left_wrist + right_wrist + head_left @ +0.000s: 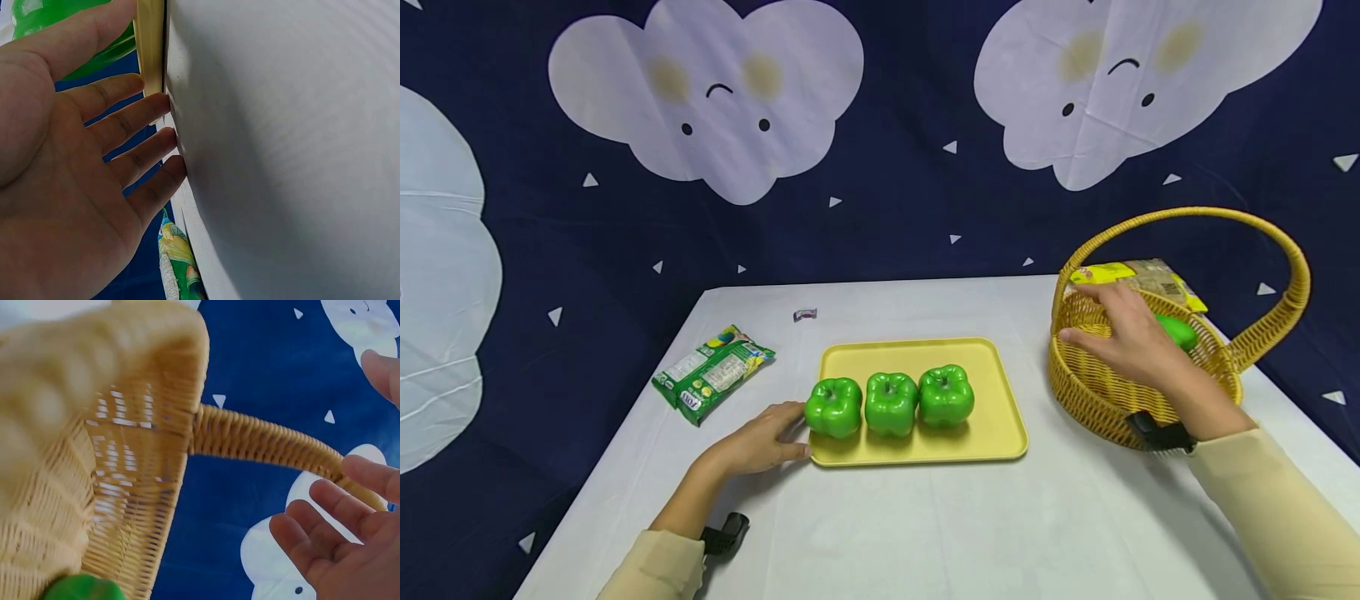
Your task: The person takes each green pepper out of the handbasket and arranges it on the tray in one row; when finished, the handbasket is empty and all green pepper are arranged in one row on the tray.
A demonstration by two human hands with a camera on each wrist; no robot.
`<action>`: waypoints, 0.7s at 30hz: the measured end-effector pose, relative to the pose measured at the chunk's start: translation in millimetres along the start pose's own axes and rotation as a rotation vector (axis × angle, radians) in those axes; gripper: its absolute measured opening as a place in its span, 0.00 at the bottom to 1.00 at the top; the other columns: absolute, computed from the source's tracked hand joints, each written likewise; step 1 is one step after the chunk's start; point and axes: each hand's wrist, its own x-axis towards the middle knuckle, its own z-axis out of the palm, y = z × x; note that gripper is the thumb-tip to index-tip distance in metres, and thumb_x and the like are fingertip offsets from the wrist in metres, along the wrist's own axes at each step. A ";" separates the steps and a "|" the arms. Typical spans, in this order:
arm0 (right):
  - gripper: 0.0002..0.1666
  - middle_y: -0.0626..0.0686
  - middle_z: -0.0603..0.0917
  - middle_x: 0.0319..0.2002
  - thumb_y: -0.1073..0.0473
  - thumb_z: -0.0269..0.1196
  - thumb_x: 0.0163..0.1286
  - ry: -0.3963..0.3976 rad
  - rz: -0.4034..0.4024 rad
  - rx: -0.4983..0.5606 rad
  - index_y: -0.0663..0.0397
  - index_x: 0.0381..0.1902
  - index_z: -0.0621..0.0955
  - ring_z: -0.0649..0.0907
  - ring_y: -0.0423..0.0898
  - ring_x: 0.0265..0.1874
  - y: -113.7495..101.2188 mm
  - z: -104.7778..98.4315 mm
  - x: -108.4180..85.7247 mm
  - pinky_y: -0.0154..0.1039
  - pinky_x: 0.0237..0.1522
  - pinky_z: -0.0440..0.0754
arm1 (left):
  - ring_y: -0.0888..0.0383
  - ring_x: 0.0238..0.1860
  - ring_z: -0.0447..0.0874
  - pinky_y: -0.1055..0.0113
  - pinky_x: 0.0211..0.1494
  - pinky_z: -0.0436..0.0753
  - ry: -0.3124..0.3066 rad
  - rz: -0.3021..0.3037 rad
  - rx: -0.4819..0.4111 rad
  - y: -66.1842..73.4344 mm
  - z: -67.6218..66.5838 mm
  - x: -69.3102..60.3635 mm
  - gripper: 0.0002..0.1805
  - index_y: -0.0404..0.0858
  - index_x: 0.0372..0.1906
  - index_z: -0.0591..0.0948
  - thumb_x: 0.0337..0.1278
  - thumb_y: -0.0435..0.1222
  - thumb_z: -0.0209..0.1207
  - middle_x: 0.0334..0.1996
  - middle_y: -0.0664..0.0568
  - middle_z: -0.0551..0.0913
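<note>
Three glossy green bell peppers [891, 406] stand in a row on a shallow yellow tray [988, 442]. My left hand [758, 442] rests at the tray's left edge, beside the leftmost pepper [833, 408]; in the left wrist view its fingers are extended, with the fingertips at the tray rim and tablecloth. On the right is a yellow wicker basket [1086, 410] with a tall arched handle. My right hand [1123, 337] hovers over its opening, fingers spread and holding nothing. Inside lies a smooth green item [1177, 332], partly hidden by that hand.
Green snack packets [711, 375] lie at the table's left, and a small wrapped candy [805, 314] sits near the back edge. A yellow and brown bag [1150, 275] lies behind the basket. The basket's handle [1195, 212] arches above its opening.
</note>
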 end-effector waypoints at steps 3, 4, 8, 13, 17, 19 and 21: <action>0.42 0.70 0.67 0.59 0.50 0.67 0.60 -0.001 0.015 0.001 0.64 0.66 0.65 0.64 0.67 0.59 1.6 -5.7 0.9 0.66 0.56 0.64 | 0.38 0.70 0.58 0.42 0.72 0.59 -0.003 -0.005 -0.003 0.2 -0.2 -0.1 0.38 0.34 0.67 0.65 0.53 0.44 0.63 0.67 0.38 0.66; 0.42 0.70 0.66 0.60 0.50 0.67 0.60 0.000 0.022 0.004 0.63 0.66 0.64 0.64 0.68 0.60 2.4 -7.6 1.5 0.66 0.57 0.63 | 0.38 0.70 0.58 0.42 0.72 0.59 -0.003 -0.006 -0.004 0.3 -0.3 -0.2 0.38 0.34 0.67 0.65 0.53 0.44 0.63 0.67 0.38 0.66; 0.42 0.71 0.66 0.60 0.50 0.67 0.59 0.013 0.040 -0.008 0.63 0.66 0.65 0.62 0.70 0.60 8.3 -13.6 4.6 0.67 0.57 0.60 | 0.38 0.70 0.58 0.42 0.72 0.59 -0.004 -0.003 -0.004 0.3 -0.4 -0.6 0.38 0.34 0.67 0.65 0.53 0.44 0.63 0.67 0.38 0.66; 0.43 0.74 0.63 0.61 0.47 0.65 0.61 -0.003 0.077 -0.060 0.68 0.65 0.64 0.60 0.73 0.62 19.7 -19.1 10.1 0.70 0.59 0.57 | 0.38 0.70 0.58 0.42 0.72 0.59 -0.003 -0.001 0.000 -0.5 0.1 -0.2 0.38 0.34 0.67 0.65 0.53 0.43 0.63 0.67 0.38 0.66; 0.45 0.74 0.62 0.63 0.44 0.64 0.61 -0.026 0.119 -0.078 0.70 0.64 0.63 0.59 0.72 0.62 29.2 -22.2 12.5 0.69 0.60 0.58 | 0.39 0.70 0.58 0.42 0.73 0.58 -0.004 -0.016 -0.008 -0.7 1.3 0.5 0.38 0.34 0.68 0.65 0.53 0.43 0.63 0.68 0.38 0.66; 0.46 0.75 0.61 0.63 0.43 0.63 0.61 -0.034 0.139 -0.081 0.71 0.64 0.63 0.59 0.73 0.63 34.6 -23.2 13.6 0.69 0.61 0.57 | 0.39 0.71 0.58 0.43 0.73 0.58 -0.005 -0.023 -0.012 -0.4 1.7 0.6 0.38 0.35 0.68 0.65 0.53 0.43 0.63 0.68 0.39 0.66; 0.47 0.75 0.60 0.64 0.41 0.63 0.62 -0.049 0.166 -0.086 0.71 0.64 0.63 0.57 0.74 0.64 40.3 -24.0 14.5 0.70 0.61 0.56 | 0.39 0.71 0.58 0.43 0.73 0.58 -0.005 -0.021 -0.008 -0.5 1.8 1.0 0.38 0.35 0.68 0.65 0.53 0.43 0.63 0.68 0.39 0.66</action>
